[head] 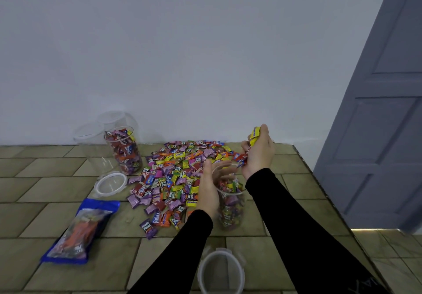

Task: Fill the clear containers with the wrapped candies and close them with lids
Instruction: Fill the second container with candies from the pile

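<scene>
A clear container [231, 209], partly filled with candies, stands at the right edge of the candy pile [175, 175]. My left hand [208, 191] grips its left side. Just above and right of its mouth, my right hand [259, 154] holds a handful of wrapped candies [254, 135], yellow ones sticking out at the top. A second clear container [124, 152], full of candies, stands at the back left, with two empty clear containers [91, 143] beside and behind it. One clear lid [111, 183] lies in front of them; another lid [220, 271] lies near me.
A blue candy bag [80, 232] lies on the tiled surface at the left. A white wall runs behind the pile. The surface's edge runs diagonally on the right, with a grey door [383, 134] beyond it.
</scene>
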`<state>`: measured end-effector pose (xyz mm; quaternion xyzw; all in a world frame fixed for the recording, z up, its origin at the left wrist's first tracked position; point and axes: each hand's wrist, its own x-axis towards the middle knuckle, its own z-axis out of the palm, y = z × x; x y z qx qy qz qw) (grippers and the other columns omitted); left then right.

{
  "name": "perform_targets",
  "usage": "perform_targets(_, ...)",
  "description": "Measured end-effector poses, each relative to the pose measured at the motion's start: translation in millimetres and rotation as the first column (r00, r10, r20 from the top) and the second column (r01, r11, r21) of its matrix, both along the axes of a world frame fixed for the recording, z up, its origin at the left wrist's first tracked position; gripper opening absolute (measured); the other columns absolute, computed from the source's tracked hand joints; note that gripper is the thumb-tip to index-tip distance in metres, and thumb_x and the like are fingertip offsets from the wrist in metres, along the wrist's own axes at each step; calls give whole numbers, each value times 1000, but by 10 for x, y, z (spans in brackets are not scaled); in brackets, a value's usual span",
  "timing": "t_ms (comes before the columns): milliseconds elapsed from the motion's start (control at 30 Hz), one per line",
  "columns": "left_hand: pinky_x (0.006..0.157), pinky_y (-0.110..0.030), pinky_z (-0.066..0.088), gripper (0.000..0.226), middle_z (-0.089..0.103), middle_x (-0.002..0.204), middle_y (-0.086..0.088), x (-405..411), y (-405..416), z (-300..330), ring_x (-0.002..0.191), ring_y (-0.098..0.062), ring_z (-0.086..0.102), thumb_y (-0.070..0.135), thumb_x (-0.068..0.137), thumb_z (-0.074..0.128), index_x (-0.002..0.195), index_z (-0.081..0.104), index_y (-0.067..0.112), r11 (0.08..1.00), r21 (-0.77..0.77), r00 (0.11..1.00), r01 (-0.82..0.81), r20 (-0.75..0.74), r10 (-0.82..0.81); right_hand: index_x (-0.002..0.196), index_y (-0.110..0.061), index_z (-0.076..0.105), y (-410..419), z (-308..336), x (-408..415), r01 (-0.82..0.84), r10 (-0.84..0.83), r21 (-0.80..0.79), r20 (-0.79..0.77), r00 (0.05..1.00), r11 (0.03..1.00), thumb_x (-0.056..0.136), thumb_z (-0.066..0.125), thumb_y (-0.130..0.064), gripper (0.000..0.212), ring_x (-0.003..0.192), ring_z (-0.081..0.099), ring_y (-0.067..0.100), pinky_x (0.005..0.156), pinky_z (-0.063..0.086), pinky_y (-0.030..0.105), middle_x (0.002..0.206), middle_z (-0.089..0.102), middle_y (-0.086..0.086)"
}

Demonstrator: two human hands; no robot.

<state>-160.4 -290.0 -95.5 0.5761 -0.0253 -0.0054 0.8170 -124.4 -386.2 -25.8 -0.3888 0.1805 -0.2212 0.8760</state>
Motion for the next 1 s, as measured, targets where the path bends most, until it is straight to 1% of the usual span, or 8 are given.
perform_targets(200, 91, -48, 47, 68, 73, 86, -11, 34, -30, -19, 78, -28, 66, 69, 81, 34, 86, 76, 16, 998, -47, 999, -33, -24, 32, 73, -14, 44, 48, -25, 7, -140, 158, -182, 88, 983, 973, 99, 48, -37, 34, 40, 34, 12, 42, 28, 27, 58, 38, -2)
perform_targets(267, 96, -45, 47, 69, 74, 93, -11, 50, -23, -48, 87, -28, 68, 71, 83, 37, 91, 77, 15, 998, -40, 998, -52, -36, 50, 78, -14, 48, 46, -27, 9, -172, 199, -243, 87, 976, 955, 98, 49, -37, 31, 41, 37, 13, 45, 28, 29, 60, 44, -2)
perform_targets(333, 102, -49, 45, 75, 72, 105, -15, 64, -11, -71, 103, -32, 66, 76, 84, 39, 101, 74, 12, 999, -3, 998, -45, -37, 45, 80, -16, 53, 23, -47, 30, -188, 218, -297, 72, 973, 936, 97, 50, -41, 30, 47, 41, 13, 49, 31, 30, 64, 50, -3)
perform_targets(433, 98, -51, 48, 72, 70, 103, -23, 82, -21, -77, 103, -43, 63, 63, 94, 31, 105, 69, 3, 998, -23, 997, -66, -46, 64, 87, -21, 60, -21, -74, 30, -204, 228, -323, 37, 973, 924, 90, 55, -51, 30, 67, 48, 12, 61, 38, 29, 78, 56, -6)
perform_targets(633, 92, -38, 50, 71, 73, 98, -19, 57, -16, -53, 95, -31, 68, 62, 89, 30, 99, 70, 4, 998, 25, 998, -61, 13, 61, 72, -12, 48, -59, -58, -58, -267, 301, -254, 105, 948, 930, 100, 46, -26, 31, 49, 44, 18, 52, 38, 28, 58, 49, -1)
perform_targets(767, 101, -52, 45, 64, 73, 97, -16, 74, -20, -69, 97, -32, 68, 62, 94, 35, 94, 75, 12, 998, -14, 998, -69, -12, 69, 66, -12, 49, -65, -72, -105, -310, 345, -306, 69, 936, 900, 97, 49, -22, 32, 54, 44, 20, 53, 34, 30, 56, 51, 0)
perform_targets(900, 103, -57, 41, 68, 72, 99, -19, 109, -16, -103, 101, -36, 66, 70, 85, 38, 95, 75, 13, 999, 0, 998, -53, 32, 53, 66, -14, 52, -53, -114, -117, -283, 335, -325, 117, 935, 902, 86, 57, -15, 21, 63, 41, 20, 62, 33, 31, 67, 45, 3)
perform_targets(1000, 102, -59, 41, 70, 72, 97, -20, 113, -19, -111, 98, -39, 66, 70, 84, 39, 94, 74, 11, 998, -14, 998, -53, 43, 54, 68, -13, 51, -57, -114, -145, -277, 344, -367, 130, 930, 888, 86, 56, -9, 19, 60, 41, 15, 58, 33, 26, 69, 44, 2)
